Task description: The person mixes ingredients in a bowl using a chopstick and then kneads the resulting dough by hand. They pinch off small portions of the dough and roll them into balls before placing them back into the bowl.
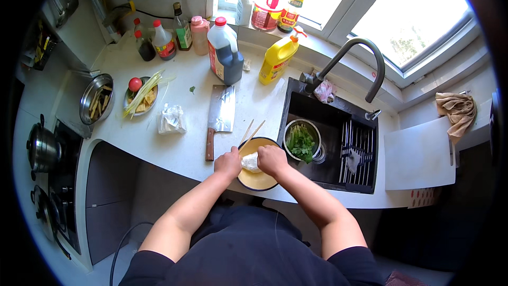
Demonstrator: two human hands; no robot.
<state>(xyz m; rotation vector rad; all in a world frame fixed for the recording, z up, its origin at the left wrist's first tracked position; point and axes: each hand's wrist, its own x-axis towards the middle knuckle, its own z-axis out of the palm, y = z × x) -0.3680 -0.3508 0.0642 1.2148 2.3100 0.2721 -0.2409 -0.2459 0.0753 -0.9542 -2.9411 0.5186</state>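
Observation:
Both my hands are over a round bowl [257, 181] with a pale yellow inside and a dark rim, at the counter's front edge. Between them is a small crumpled white bag [250, 162]. My left hand [227, 163] is closed on the bag's left side, and my right hand [272, 160] grips its right side. What the bag holds cannot be made out. A pair of chopsticks [253, 131] leans out over the bowl's far rim. Just beyond, to the left, a cleaver [221, 114] lies flat with its wooden handle toward me.
Right of the bowl, a dark sink [330, 122] holds a colander of leafy greens [300, 142]. A grey faucet [378, 63] arches above. At the left are another white bag [172, 119], a plate of vegetables [142, 95] and a metal bowl [98, 98]. Bottles, including a large jug [225, 53], line the back.

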